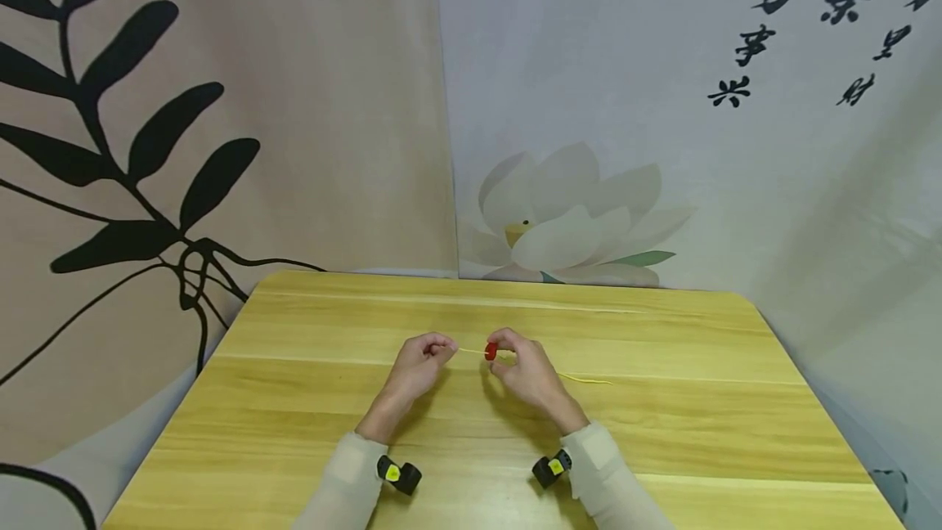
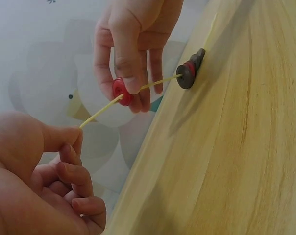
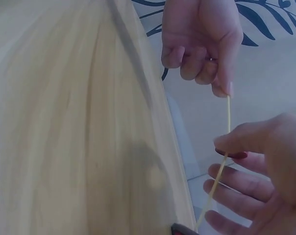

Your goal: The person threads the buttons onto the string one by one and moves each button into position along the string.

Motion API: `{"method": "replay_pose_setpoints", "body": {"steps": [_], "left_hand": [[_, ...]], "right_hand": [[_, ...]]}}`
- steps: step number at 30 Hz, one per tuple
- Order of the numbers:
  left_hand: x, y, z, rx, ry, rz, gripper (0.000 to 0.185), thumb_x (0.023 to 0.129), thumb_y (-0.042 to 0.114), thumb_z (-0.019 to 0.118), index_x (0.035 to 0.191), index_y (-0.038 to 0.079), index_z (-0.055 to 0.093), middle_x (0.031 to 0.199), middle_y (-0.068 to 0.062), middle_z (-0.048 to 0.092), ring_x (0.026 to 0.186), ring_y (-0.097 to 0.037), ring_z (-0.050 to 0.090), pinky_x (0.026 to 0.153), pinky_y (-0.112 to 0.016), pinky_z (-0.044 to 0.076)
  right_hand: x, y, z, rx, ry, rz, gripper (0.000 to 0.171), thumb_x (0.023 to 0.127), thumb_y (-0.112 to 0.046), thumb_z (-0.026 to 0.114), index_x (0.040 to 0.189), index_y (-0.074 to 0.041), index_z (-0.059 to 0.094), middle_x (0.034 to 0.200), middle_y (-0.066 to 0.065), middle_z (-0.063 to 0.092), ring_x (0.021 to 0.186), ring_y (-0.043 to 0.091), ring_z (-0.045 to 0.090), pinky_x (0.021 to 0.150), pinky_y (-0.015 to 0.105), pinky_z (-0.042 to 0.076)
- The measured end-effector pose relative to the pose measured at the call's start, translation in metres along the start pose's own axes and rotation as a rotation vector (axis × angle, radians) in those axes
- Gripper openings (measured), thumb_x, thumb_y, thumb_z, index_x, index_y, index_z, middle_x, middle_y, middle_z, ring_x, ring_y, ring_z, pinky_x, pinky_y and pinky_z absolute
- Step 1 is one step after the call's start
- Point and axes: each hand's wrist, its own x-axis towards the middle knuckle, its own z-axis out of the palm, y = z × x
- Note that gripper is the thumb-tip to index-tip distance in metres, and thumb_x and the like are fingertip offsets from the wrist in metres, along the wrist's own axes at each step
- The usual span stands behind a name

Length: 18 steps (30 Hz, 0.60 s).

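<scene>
My left hand (image 1: 419, 362) pinches the end of a yellow string (image 2: 101, 112) between thumb and forefinger, its other fingers curled. The string passes through a red button (image 2: 121, 92), which my right hand (image 1: 526, 366) pinches by its edges between thumb and fingers. Between the two hands the string is drawn straight. Beyond the right hand, several dark grey buttons (image 2: 185, 77) and a red one are threaded on the same string near the tabletop. In the head view the right hand hides most of them. The string's tail (image 1: 589, 380) lies on the table to the right.
A wooden table (image 1: 471, 448) spans the space beneath both hands; its far edge meets a hanging cloth backdrop (image 1: 353, 105) printed with leaves, a lotus and writing. A black wrist camera (image 1: 401, 477) sits on each sleeve cuff.
</scene>
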Motion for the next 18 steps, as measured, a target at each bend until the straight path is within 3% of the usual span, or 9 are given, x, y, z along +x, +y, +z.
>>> {"method": "replay_pose_setpoints", "body": {"steps": [2,4,6,8,11,14,18], "left_hand": [[0.0,0.0,-0.001,0.0,0.003,-0.01,0.019,0.097,0.014,0.064,0.1,-0.004,0.068,0.079,0.001,0.05,0.072,-0.013,0.045,0.062,-0.023,0.038],[0.0,0.0,-0.001,-0.001,0.002,-0.013,0.019,0.097,0.014,0.064,0.101,-0.004,0.067,0.079,0.001,0.05,0.071,-0.013,0.045,0.061,-0.022,0.037],[0.0,-0.001,-0.002,-0.007,-0.001,-0.017,0.019,0.097,0.014,0.063,0.101,-0.004,0.067,0.079,0.001,0.05,0.071,-0.013,0.044,0.06,-0.022,0.037],[0.001,-0.001,-0.002,-0.018,-0.004,-0.013,0.019,0.097,0.014,0.063,0.101,-0.004,0.067,0.079,0.0,0.049,0.071,-0.013,0.044,0.06,-0.022,0.037],[0.001,-0.001,-0.002,-0.028,-0.006,-0.01,0.019,0.097,0.014,0.064,0.101,-0.004,0.067,0.079,0.001,0.049,0.071,-0.013,0.044,0.061,-0.022,0.036],[0.003,-0.003,-0.001,-0.024,0.002,-0.012,0.019,0.097,0.013,0.064,0.101,-0.005,0.067,0.079,0.001,0.049,0.071,-0.013,0.043,0.06,-0.022,0.036],[0.003,-0.003,0.0,-0.012,0.012,-0.031,0.019,0.097,0.01,0.062,0.102,-0.007,0.065,0.079,0.0,0.047,0.071,-0.013,0.041,0.06,-0.021,0.034]], "right_hand": [[0.0,0.001,-0.001,-0.012,-0.004,0.006,0.033,0.088,-0.007,0.072,0.12,-0.004,0.062,0.119,0.013,0.069,0.08,0.019,0.064,0.083,0.044,0.051],[0.0,0.001,-0.002,-0.016,-0.012,0.011,0.034,0.088,-0.006,0.071,0.121,-0.004,0.062,0.121,0.014,0.068,0.059,0.012,0.051,0.067,0.035,0.05],[0.0,0.002,-0.003,-0.022,-0.019,0.019,0.035,0.089,-0.007,0.071,0.122,-0.004,0.062,0.122,0.013,0.067,0.051,0.011,0.04,0.058,0.029,0.045],[0.0,0.004,-0.004,-0.028,-0.019,0.02,0.035,0.088,-0.007,0.071,0.122,-0.004,0.062,0.122,0.012,0.067,0.056,0.012,0.047,0.055,0.028,0.044],[0.0,0.007,-0.004,-0.047,-0.011,0.002,0.035,0.088,-0.006,0.072,0.121,-0.004,0.063,0.12,0.011,0.068,0.086,0.021,0.064,0.071,0.034,0.052],[-0.001,0.009,-0.004,-0.049,-0.007,-0.017,0.034,0.087,-0.005,0.072,0.12,-0.003,0.063,0.119,0.012,0.068,0.106,0.03,0.064,0.081,0.043,0.053],[-0.004,0.013,-0.006,-0.058,-0.02,-0.022,0.034,0.087,-0.003,0.073,0.12,-0.003,0.063,0.119,0.012,0.068,0.101,0.028,0.064,0.082,0.045,0.053]]}}
